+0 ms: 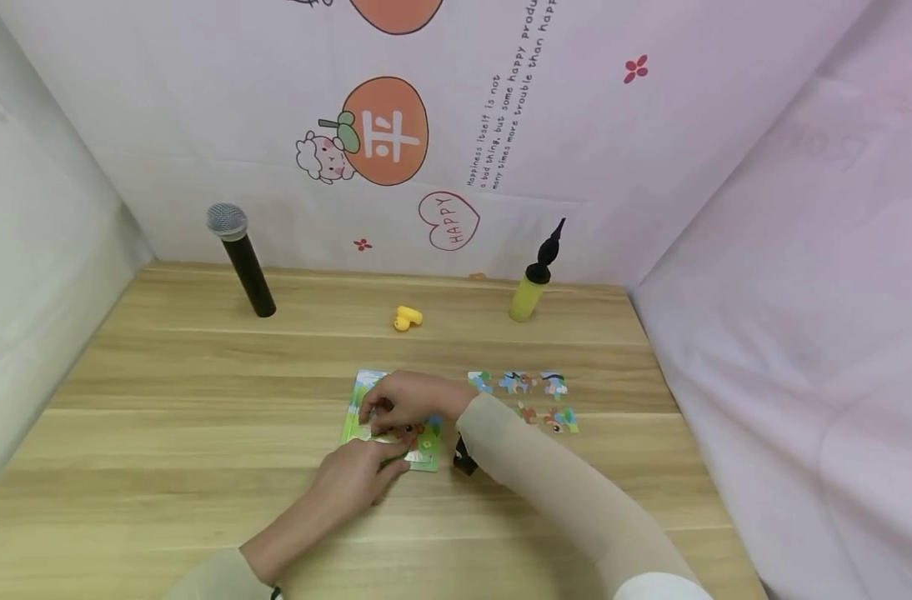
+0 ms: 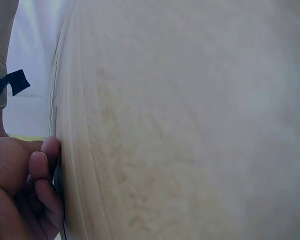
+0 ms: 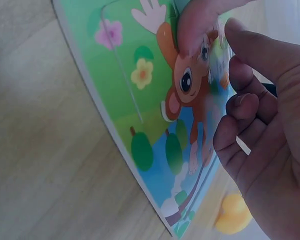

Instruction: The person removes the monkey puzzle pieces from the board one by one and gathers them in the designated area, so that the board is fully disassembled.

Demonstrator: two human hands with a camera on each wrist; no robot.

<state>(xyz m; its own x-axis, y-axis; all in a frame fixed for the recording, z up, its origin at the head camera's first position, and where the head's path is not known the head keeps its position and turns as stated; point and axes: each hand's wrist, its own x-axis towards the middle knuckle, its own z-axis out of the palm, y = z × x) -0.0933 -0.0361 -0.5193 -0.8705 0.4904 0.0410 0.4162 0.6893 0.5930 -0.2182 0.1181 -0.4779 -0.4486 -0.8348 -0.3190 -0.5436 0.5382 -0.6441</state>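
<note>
Wood-grain table, serving as the work surface. At far left rear, a microphone stands upright, black body with a silver-grey mesh head.

Right of it, nearer the person, the left hand is at the near left part of a puzzle board. One finger lies on the printed face; others bend against the edge. Whether these fingers pinch the board cannot be told.

The board lies flat near the middle of the table. The right wrist view shows its print: a brown monkey, a pink flower and a yellow flower on green.

The right hand is over the board, beyond the left. Its fingers are bent; whether they grasp a piece cannot be determined. Behind it rests a small yellow toy.

A black device shows below the right sleeve. Beyond the sleeve lie loose puzzle pieces in two rows, the lower partly hidden. Behind them stands a pump, yellow-green body, black top and nozzle.
</note>
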